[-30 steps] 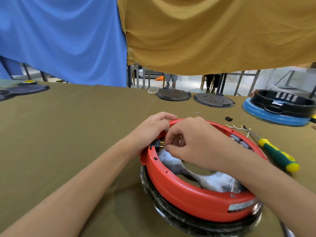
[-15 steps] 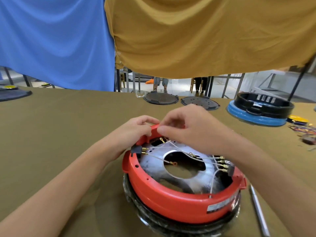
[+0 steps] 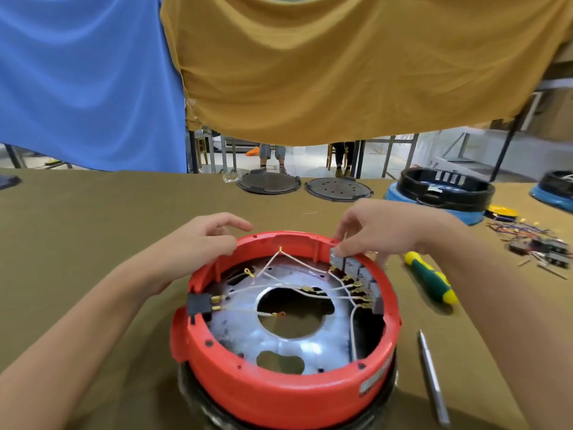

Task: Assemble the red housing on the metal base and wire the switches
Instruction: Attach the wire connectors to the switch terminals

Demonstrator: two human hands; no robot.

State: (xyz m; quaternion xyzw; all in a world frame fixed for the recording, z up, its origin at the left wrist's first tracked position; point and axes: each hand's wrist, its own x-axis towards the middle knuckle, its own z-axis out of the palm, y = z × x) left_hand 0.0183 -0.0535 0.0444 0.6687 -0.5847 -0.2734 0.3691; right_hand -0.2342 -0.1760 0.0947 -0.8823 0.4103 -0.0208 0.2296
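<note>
A glossy red plastic housing [image 3: 279,389], a round ring with a moulded rim and small screw holes, sits low in the centre of the olive cloth-covered tabletop [image 3: 77,259], stacked on a dark round part of which only an edge shows beneath it. Inside the ring lies the metal base [image 3: 297,346], a dull silvery plate with a large round hole in the middle and a smaller bean-shaped cut-out toward 6 o'clock. Thin white wires [image 3: 310,293] with brass ring and spade terminals cross the plate. At 9 o'clock on the ring a black plastic connector block [image 3: 198,302] holds two brass terminals. From 1 to 3 o'clock a row of grey boxy switches [image 3: 362,274] lines the inner wall.

The left hand [image 3: 201,240] rests against the outer rim at about 10 o'clock, fingers loosely bent and spread, gripping nothing that can be seen. The right hand [image 3: 381,231] reaches in at 1 o'clock, its thumb and fingertips pinching the topmost grey switch at the rim.

On the cloth at 3 o'clock from the housing lies a screwdriver [image 3: 431,277] with a green and yellow rubbery handle; at 4 o'clock a slim grey metal rod [image 3: 432,377]. Farther off at 2 o'clock sit a tangle of coloured wires and small parts [image 3: 533,240] and a black ring on a blue base [image 3: 446,190]. Two flat dark round discs [image 3: 304,184] lie at 12 o'clock, below hanging blue [image 3: 86,82] and mustard cloths [image 3: 341,66].
</note>
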